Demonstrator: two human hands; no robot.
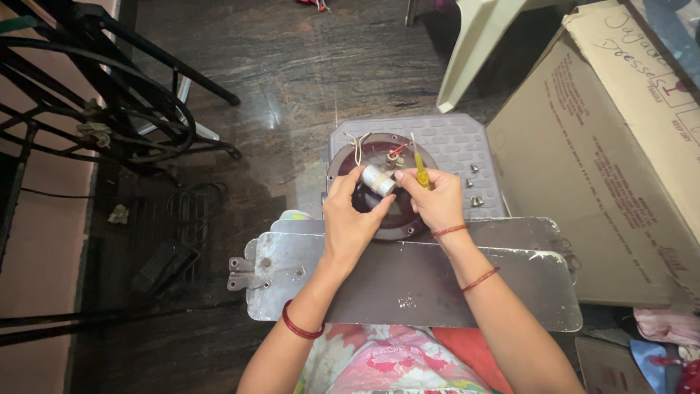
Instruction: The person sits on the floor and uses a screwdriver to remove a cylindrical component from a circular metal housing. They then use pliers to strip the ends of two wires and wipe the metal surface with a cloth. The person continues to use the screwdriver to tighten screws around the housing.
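Far L: black metal treadle stand [109, 109] w/ wheel, on dark stone floor [306, 66]; black pedal-type unit [164, 259] below it, near the floor's L edge.

Ctr-L: grey fan blades [408, 281], two stacked flat across the person's lap, bracket end pointing L.

L hand [350, 222]: red bangle at wrist, fingers curled, thumb + fingertips gripping small silver cylinder [379, 179] (capacitor-like). Cylinder sits over the open dark-red round fan motor housing [386, 219], just above its centre.

Housing: rests on grey plastic stool top [459, 142]; white + red wires [359, 146] visible inside near upper rim.

R hand [437, 201]: thin red bangles on wrist/forearm, closed around yellow-handled screwdriver [421, 166], shaft pointing up/away; thumb touches the cylinder's R end. Both hands meet at the cylinder.

Ctr-R: few small screws/nuts [475, 191] loose on stool top, just R of R hand.

Upper ctr-R: pale plastic chair leg [474, 51].

Far R: large brown cardboard box [612, 160], next to the stool; pink cloth [667, 325] at lower R corner.
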